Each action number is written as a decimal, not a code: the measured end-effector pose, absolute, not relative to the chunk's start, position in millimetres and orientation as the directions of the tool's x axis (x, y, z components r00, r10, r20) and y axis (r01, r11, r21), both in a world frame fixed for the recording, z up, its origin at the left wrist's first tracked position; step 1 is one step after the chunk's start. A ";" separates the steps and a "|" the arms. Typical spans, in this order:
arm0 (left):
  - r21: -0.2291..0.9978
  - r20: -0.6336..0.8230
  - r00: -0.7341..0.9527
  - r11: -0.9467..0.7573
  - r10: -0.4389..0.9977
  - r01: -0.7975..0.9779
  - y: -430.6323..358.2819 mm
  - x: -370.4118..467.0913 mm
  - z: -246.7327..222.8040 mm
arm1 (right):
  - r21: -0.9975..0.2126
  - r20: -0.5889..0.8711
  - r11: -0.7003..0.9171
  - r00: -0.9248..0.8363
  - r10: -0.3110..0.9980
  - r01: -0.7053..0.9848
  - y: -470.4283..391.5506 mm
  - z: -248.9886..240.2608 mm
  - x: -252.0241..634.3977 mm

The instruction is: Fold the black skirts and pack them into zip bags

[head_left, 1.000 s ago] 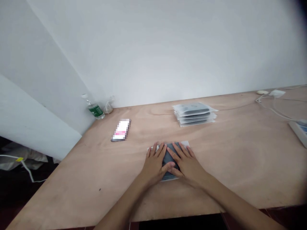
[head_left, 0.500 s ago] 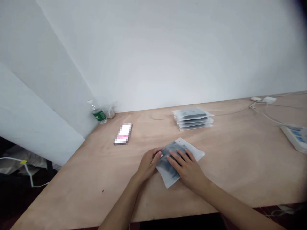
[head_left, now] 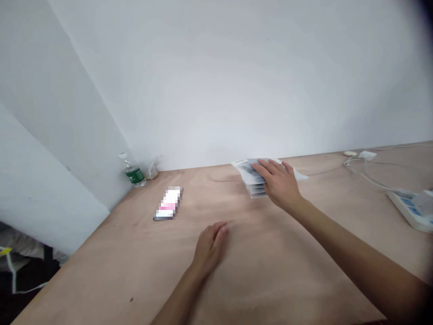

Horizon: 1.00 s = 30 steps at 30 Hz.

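A frosted plastic bag (head_left: 248, 167) with a dark flat item inside lies over a stack of similar bags (head_left: 256, 190) near the wall. My right hand (head_left: 280, 183) holds this top bag, its fingers spread across the upper face; the thumb is hidden. Part of the stack is covered by that hand. Nearer to me, my left hand (head_left: 209, 246) rests on its side on the wooden table (head_left: 270, 266). Its fingers are loosely bent, the thumb stands a little apart, and nothing is in it.
A phone (head_left: 169, 203) with a blurred screen lies at the left. Behind it, a water bottle (head_left: 134, 174) and a small clear plastic bag (head_left: 153, 169) stand by the wall. A power strip (head_left: 407, 210), white cables and a white adapter (head_left: 367, 155) occupy the right side.
My right hand has carried the frosted bag from the table's middle up and back onto the stack. My left hand has let go of its edge and stayed near the same spot.
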<state>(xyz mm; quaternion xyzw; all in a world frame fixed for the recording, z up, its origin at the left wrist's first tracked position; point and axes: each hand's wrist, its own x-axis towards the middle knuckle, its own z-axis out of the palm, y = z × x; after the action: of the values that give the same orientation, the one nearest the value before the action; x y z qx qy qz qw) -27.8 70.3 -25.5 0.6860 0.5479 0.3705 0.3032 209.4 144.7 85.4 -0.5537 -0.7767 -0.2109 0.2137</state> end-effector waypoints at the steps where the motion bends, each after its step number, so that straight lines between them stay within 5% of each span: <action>1: 0.813 0.181 0.124 -0.220 0.976 0.539 70.1 -27.7 -25.1 | 0.090 0.500 0.240 -0.253 0.828 0.967 164.0 83.5 212.7; 9: 0.759 0.210 0.127 -0.243 0.969 0.603 70.2 -26.9 -22.4 | 0.077 0.291 0.270 -0.280 0.915 0.960 217.7 30.4 230.7; 17: 0.709 0.209 0.179 -0.275 0.962 0.650 68.8 -24.9 -18.5 | 0.040 0.288 0.215 -0.218 0.933 0.976 210.0 23.4 229.7; 20: 0.599 0.218 0.230 -0.316 0.948 0.736 66.3 -22.8 -20.0 | 0.042 0.365 0.227 -0.227 0.903 0.973 183.9 16.9 209.7; 22: 0.471 0.194 0.309 -0.365 0.931 0.803 64.9 -20.1 -23.6 | 0.031 0.397 0.371 -0.352 0.848 0.928 157.6 0.8 191.8; 25: 0.333 0.117 0.412 -0.426 0.904 0.841 65.8 -15.2 -29.2 | -0.104 0.222 0.648 -0.618 0.754 0.754 122.6 -29.5 170.7; 30: 0.306 0.092 0.478 -0.482 0.873 0.821 73.3 -10.8 -26.9 | -0.338 0.115 0.616 -0.619 0.777 0.711 110.8 -44.5 166.9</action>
<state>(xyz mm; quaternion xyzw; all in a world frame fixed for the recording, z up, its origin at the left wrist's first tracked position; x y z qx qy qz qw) -10.8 73.3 -26.9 0.8525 0.4970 0.1183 0.1105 166.9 110.8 -44.5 -0.4180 -0.8901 0.1308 0.1258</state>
